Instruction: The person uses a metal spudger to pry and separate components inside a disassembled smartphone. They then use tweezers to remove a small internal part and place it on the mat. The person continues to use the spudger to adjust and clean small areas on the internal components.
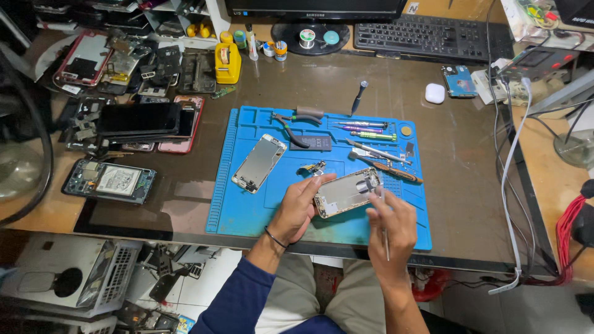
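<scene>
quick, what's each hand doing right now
Left hand: closed around the opened phone body, holding it.
Right hand: pinching a thin metal tool.

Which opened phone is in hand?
The silver phone shell held by the left hand over the blue mat; its twin lies untouched farther left.

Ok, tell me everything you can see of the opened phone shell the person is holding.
The phone shell is a thin, rounded-corner rectangle, metal-looking, silver-grey with a pale gold rim. It faces up with its inside exposed: mostly bare, with small dark parts near its far right end. It is tilted, just above the blue mat. The left hand grips its near left end, and the right hand, holding a thin tool, touches its right end with its fingers.
</scene>
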